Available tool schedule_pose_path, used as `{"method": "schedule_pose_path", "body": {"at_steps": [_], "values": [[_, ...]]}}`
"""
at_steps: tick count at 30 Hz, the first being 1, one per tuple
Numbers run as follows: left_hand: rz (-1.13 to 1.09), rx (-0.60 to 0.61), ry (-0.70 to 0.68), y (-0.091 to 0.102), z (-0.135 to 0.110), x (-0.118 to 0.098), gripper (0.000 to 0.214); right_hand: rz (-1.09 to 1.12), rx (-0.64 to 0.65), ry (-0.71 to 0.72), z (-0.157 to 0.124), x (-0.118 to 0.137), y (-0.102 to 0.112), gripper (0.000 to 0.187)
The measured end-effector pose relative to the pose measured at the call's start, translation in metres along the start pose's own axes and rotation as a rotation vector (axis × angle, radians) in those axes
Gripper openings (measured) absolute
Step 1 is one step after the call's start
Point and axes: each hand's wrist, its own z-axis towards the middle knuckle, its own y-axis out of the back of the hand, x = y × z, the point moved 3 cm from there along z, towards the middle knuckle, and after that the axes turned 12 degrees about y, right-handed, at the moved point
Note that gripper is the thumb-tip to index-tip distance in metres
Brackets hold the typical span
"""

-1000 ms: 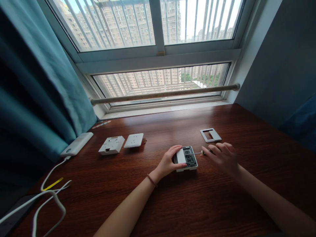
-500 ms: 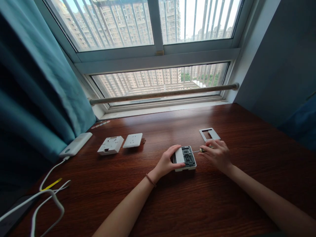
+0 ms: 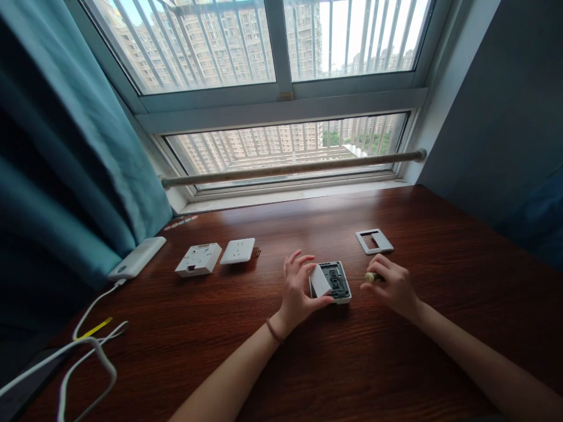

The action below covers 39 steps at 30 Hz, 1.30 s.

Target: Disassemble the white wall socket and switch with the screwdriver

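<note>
A wall switch (image 3: 339, 282) with a white frame and a dark, exposed inside lies on the desk. Its white rocker plate (image 3: 320, 282) sits tilted over the left half of the switch. My left hand (image 3: 297, 287) has its thumb along the near edge and a finger at the plate's upper left edge, gripping it; the other fingers are raised. In my closed right hand (image 3: 392, 284) is a screwdriver (image 3: 373, 276), its pale handle end pointing left, away from the switch; its shaft is hidden. Beyond that hand lies a white cover frame (image 3: 366, 249).
A white socket panel (image 3: 238, 251) with small screws (image 3: 258, 253) beside it and a white mounting box (image 3: 197, 259) lie on the left of the wooden desk (image 3: 246, 351). Farther left are a white power strip (image 3: 137, 258), its cable (image 3: 94, 346) and a teal curtain (image 3: 88, 135).
The screwdriver has come out of the switch and drawn back right, turned in my right hand. The white rocker plate has tilted up, and my left fingers have lifted and spread.
</note>
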Motion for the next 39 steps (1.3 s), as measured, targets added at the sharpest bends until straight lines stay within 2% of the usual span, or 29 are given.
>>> {"method": "schedule_pose_path", "body": {"at_steps": [3, 5, 7, 10, 13, 17, 20, 23, 26, 30, 39], "values": [[0.124, 0.034, -0.026, -0.004, -0.009, -0.016, 0.074, 0.063, 0.006, 0.285, -0.001, 0.033, -0.003, 0.026], [0.175, 0.061, -0.044, -0.007, -0.014, -0.024, 0.076, 0.067, 0.019, 0.408, -0.003, 0.050, -0.006, 0.025], [0.215, 0.073, -0.064, -0.008, -0.017, -0.029, 0.078, 0.065, 0.017, 0.462, -0.004, 0.060, -0.007, 0.025], [0.240, 0.072, -0.081, -0.010, -0.019, -0.029, 0.085, 0.059, -0.017, 0.470, -0.004, 0.062, -0.007, 0.026], [0.229, 0.052, -0.070, -0.011, -0.017, -0.024, 0.099, 0.039, -0.067, 0.401, -0.003, 0.044, -0.004, 0.025], [0.228, 0.077, 0.004, -0.015, -0.012, -0.015, 0.090, -0.118, -0.133, 0.112, -0.004, -0.012, 0.004, 0.021], [0.215, 0.156, 0.070, -0.019, -0.009, -0.006, 0.086, -0.290, -0.085, -0.102, -0.008, -0.057, 0.009, 0.024], [0.176, 0.204, 0.121, -0.023, -0.008, 0.000, 0.081, -0.409, -0.005, -0.221, -0.011, -0.084, 0.009, 0.024], [0.133, 0.203, 0.159, -0.026, -0.008, 0.003, 0.078, -0.452, 0.052, -0.282, -0.012, -0.092, 0.003, 0.025], [0.109, 0.198, 0.175, -0.027, -0.008, 0.003, 0.078, -0.468, 0.107, -0.290, -0.011, -0.091, -0.007, 0.023], [0.091, 0.196, 0.157, -0.027, -0.007, 0.004, 0.074, -0.523, 0.142, -0.140, -0.010, -0.087, -0.013, 0.025]]}}
